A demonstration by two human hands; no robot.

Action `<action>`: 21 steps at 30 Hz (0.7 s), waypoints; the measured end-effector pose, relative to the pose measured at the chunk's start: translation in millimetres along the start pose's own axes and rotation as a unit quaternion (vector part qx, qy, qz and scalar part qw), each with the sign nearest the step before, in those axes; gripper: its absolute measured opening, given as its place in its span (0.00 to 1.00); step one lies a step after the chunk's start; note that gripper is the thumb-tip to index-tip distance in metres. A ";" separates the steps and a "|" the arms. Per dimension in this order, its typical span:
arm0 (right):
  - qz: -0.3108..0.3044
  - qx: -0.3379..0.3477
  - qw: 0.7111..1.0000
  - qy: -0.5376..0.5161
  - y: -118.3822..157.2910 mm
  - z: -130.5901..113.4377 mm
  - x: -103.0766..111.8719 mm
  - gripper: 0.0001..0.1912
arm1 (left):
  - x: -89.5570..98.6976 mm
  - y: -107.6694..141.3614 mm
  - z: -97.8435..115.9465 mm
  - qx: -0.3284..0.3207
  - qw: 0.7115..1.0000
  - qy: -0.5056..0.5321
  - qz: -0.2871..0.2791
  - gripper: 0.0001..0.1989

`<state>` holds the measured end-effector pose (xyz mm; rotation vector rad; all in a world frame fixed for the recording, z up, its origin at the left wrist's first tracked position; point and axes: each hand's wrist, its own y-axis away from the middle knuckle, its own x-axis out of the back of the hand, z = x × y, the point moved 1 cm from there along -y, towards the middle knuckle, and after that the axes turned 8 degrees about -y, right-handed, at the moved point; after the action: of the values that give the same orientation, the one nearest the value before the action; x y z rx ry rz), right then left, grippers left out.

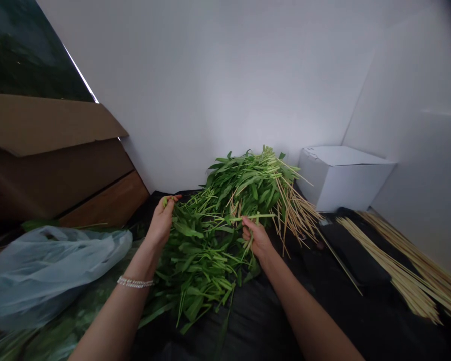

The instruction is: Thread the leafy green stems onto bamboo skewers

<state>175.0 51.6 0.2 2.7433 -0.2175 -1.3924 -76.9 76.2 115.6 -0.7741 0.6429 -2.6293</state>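
A loose heap of long-leafed greens, water spinach by its look, lies on a black sheet between my forearms. My left hand, with a beaded bracelet on its wrist, is at the heap's far left edge; its fingers pinch a small piece of green. Pale green stems are gripped in my right hand, at the heap's right side, and one of them sticks out crosswise above the fingers. Behind both hands is a second pile of greens, with several thin wooden sticks jutting out at its right.
On the left are a translucent plastic bag and an open cardboard box. A white box stands back right, against the white wall. Bundles of long sticks and a black flat object lie at right.
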 end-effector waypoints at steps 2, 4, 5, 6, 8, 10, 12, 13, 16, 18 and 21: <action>0.008 0.000 1.000 0.010 -0.2 2.0 0.5 0.21 | -8.9 8.3 6.1 -0.044 0.998 -0.020 -0.047 0.12; 0.013 -0.003 1.000 0.018 -0.1 2.7 0.7 0.21 | -19.7 20.6 12.2 -0.070 0.992 -0.052 -0.093 0.13; 0.015 -0.005 1.000 0.020 0.2 2.6 0.4 0.21 | -25.1 27.3 14.9 -0.081 0.987 -0.076 -0.116 0.13; 0.016 -0.008 1.000 0.022 0.8 2.3 0.0 0.22 | -30.1 33.9 17.4 -0.094 0.981 -0.103 -0.136 0.14; 0.018 -0.014 0.999 0.026 2.5 1.4 -1.8 0.22 | -38.6 45.0 21.0 -0.140 0.964 -0.155 -0.167 0.14; 0.019 -0.019 0.999 0.032 4.6 0.3 -4.2 0.22 | -44.7 52.1 21.9 -0.199 0.945 -0.191 -0.176 0.12; 0.016 -0.016 0.999 0.036 6.6 -0.8 -6.6 0.22 | -48.8 55.4 20.0 -0.241 0.930 -0.218 -0.172 0.12; 0.012 -0.014 0.999 0.038 7.5 -1.2 -7.6 0.22 | -50.3 56.2 18.4 -0.253 0.924 -0.233 -0.168 0.12; -0.001 -0.009 0.999 0.050 9.0 -0.8 -9.0 0.21 | -53.0 57.9 13.6 -0.273 0.906 -0.281 -0.160 0.13; -0.008 -0.007 0.998 0.060 9.1 0.8 -8.7 0.20 | -54.1 59.5 11.6 -0.285 0.892 -0.312 -0.164 0.13; -0.015 -0.005 0.997 0.078 8.5 4.6 -7.4 0.20 | -55.5 62.0 9.3 -0.295 0.874 -0.342 -0.178 0.12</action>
<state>166.1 44.4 4.3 2.8403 -0.1625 -1.1734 -16.2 44.1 67.7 -2.0443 1.1661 -2.1567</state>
